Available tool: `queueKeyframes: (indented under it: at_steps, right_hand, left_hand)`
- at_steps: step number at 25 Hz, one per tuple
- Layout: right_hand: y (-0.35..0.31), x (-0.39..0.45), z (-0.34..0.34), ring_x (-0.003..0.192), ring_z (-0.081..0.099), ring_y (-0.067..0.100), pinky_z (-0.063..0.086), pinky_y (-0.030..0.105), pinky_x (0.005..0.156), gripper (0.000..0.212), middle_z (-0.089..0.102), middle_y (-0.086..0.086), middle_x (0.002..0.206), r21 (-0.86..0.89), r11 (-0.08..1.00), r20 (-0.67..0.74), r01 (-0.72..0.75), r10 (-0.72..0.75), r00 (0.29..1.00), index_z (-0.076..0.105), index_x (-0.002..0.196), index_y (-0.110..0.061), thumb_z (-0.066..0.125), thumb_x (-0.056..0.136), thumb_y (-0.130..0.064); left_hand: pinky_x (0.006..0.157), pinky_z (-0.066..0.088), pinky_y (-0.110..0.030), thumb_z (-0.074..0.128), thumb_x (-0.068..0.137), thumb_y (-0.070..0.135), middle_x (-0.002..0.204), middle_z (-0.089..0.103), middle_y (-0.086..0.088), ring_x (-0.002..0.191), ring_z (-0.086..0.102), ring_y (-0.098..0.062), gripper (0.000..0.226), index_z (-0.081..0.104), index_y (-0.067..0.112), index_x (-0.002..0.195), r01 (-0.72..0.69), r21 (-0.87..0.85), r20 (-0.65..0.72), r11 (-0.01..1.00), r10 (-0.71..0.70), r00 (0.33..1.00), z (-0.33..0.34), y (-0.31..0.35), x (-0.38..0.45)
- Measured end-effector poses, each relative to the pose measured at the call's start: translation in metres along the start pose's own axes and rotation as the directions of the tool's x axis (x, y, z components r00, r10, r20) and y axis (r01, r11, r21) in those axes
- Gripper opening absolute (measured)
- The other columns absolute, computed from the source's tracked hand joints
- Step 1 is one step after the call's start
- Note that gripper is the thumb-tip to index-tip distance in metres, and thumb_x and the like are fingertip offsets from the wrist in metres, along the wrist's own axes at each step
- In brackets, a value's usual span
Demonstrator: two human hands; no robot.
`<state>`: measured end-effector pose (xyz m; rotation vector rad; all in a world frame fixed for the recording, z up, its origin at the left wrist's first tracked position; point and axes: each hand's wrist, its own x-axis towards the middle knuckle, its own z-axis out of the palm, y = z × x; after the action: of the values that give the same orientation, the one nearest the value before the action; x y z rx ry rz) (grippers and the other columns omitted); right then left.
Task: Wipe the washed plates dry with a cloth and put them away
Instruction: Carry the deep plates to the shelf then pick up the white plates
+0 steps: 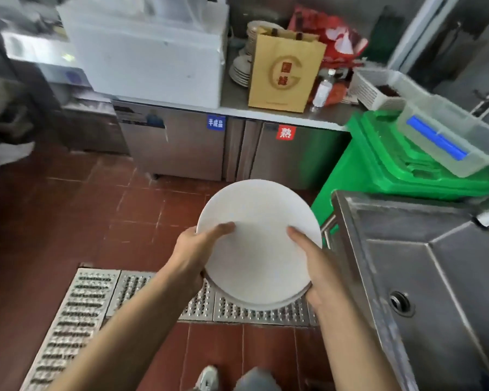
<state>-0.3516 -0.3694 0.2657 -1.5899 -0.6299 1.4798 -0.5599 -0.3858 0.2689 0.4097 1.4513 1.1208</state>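
Both hands are holding a white plate point(259, 244) out over the red tiled floor point(54, 215) and a metal drain grate point(76, 320), just left of a steel sink point(435, 272). The left hand point(194, 249) is gripping the plate's left edge, thumb lying across its face, the other fingers hidden beneath. The right hand point(319, 266) is closing on the right edge the same way. A second rim is showing under the plate's near edge. Farther off, a stack of plates point(242, 71) is sitting on the steel surface point(266, 111) behind a yellow paper bag point(284, 71).
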Motion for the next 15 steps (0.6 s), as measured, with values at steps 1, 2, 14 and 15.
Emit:
queueKeyframes:
  at_steps: [1, 2, 14, 15]
  right_hand:
    - [-0.001, 0.008, 0.023, 0.095, 0.074, 0.035, 0.06, 0.051, 0.087, 0.048, 0.078, 0.013, 0.103, -0.041, 0.999, 0.043, -0.008, 0.01, 0.999, 0.074, 0.109, -0.008, 0.089, 0.073, -0.036]
    - [-0.002, 0.014, 0.043, 0.089, 0.076, 0.034, 0.062, 0.047, 0.079, 0.047, 0.079, 0.012, 0.098, -0.077, 0.997, 0.08, -0.005, 0.011, 0.997, 0.074, 0.107, -0.008, 0.089, 0.072, -0.036]
    - [0.003, 0.07, 0.302, 0.085, 0.078, 0.028, 0.061, 0.036, 0.062, 0.044, 0.08, 0.007, 0.096, -0.376, 0.921, 0.67, 0.104, 0.193, 0.717, 0.078, 0.105, -0.01, 0.087, 0.072, -0.037]
    - [0.006, 0.068, 0.322, 0.085, 0.078, 0.029, 0.061, 0.037, 0.063, 0.047, 0.08, 0.008, 0.096, -0.402, 0.908, 0.696, 0.117, 0.22, 0.684, 0.077, 0.105, -0.009, 0.087, 0.069, -0.038]
  left_hand:
    - [0.053, 0.056, -0.033, 0.088, 0.065, 0.03, 0.086, 0.078, -0.01, 0.076, 0.07, -0.029, 0.043, 0.071, 0.01, 0.099, -0.012, -0.039, -0.045, 0.999, 0.01, 0.999, -0.019, 0.006, 0.003]
    - [0.052, 0.056, -0.033, 0.088, 0.06, 0.032, 0.083, 0.078, -0.008, 0.074, 0.07, -0.028, 0.048, 0.071, 0.01, 0.098, -0.024, -0.066, -0.084, 0.998, 0.018, 0.996, -0.035, 0.011, 0.005]
    - [0.051, 0.056, -0.032, 0.082, 0.077, 0.025, 0.071, 0.076, -0.002, 0.059, 0.072, -0.019, 0.026, 0.071, 0.011, 0.096, -0.226, -0.356, -0.632, 0.907, -0.055, 0.773, -0.191, 0.056, 0.036]
    - [0.056, 0.059, -0.036, 0.082, 0.078, 0.025, 0.074, 0.077, -0.003, 0.063, 0.072, -0.021, 0.026, 0.07, 0.011, 0.096, -0.247, -0.373, -0.666, 0.895, -0.073, 0.743, -0.202, 0.056, 0.034]
